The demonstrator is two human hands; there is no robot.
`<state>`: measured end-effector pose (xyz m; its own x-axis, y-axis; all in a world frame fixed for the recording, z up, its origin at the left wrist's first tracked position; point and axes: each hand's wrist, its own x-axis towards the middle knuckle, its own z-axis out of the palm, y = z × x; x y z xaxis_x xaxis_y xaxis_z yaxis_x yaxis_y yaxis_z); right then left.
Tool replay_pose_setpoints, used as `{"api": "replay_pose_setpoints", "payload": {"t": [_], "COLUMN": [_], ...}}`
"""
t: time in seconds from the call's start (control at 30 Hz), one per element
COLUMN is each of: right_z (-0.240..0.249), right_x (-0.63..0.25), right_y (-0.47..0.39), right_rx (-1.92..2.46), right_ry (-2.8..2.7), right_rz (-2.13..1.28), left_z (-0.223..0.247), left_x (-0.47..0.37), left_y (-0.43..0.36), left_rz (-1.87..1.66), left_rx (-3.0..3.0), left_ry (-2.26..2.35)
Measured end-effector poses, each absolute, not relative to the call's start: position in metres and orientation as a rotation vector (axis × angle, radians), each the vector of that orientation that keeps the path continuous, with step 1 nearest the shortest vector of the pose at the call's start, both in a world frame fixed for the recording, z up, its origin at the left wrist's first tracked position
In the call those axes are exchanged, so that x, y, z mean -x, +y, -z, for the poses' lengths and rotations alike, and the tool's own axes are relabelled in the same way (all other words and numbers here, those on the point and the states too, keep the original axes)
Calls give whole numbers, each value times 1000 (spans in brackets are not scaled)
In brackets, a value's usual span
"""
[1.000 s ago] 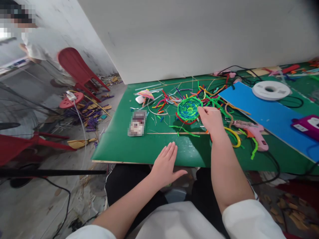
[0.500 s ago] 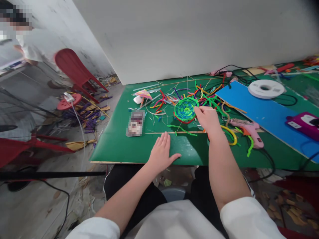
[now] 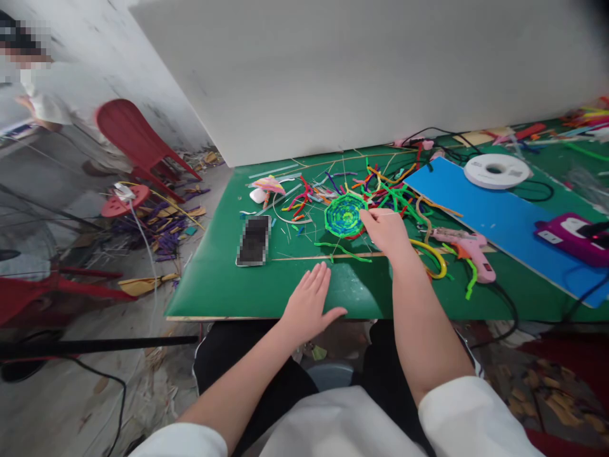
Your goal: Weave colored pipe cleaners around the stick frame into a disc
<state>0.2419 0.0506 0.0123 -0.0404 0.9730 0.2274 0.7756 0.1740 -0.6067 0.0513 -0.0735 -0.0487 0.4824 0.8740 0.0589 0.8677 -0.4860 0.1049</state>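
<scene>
My right hand pinches the right edge of a woven disc in green and blue, apparently pipe cleaner wound on thin sticks whose ends poke out. The disc is held above the table, its patterned face toward me. Palm down on the green table top, my left hand lies flat with the thumb spread, holding nothing. A phone with a dark screen rests to its upper left. Loose green pipe cleaner pieces lie between the hands and the disc.
A pink glue gun lies right of my right forearm, near a yellow loop. Farther right are a blue board, a white spool and a purple power strip. A small toy umbrella stands behind the phone. Another person is far left.
The phone's screen has gone from a lit picture to dark. My view has shifted slightly; both hands keep nearly the same pose, and the disc stays in my right hand.
</scene>
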Motion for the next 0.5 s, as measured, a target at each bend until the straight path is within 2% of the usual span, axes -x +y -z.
{"api": "replay_pose_setpoints", "payload": {"t": [0.17, 0.3, 0.43, 0.5], "right_z": [-12, -12, -13, -14], "right_x": [-238, -238, -240, -240], "right_y": [49, 48, 48, 48], "right_rx": [1620, 1614, 1602, 1603], "right_ry": [-1878, -1897, -1885, -1879], "right_rz": [-433, -444, -443, -444], "left_z": [47, 63, 76, 70], "left_x": [-50, -44, -36, -33], "left_y": [-125, -159, -171, -159], "left_rz": [-125, -150, -411, -535], "left_rx": [-2684, -2747, -2857, -2812], "left_ry": [1407, 1416, 1325, 1432]}}
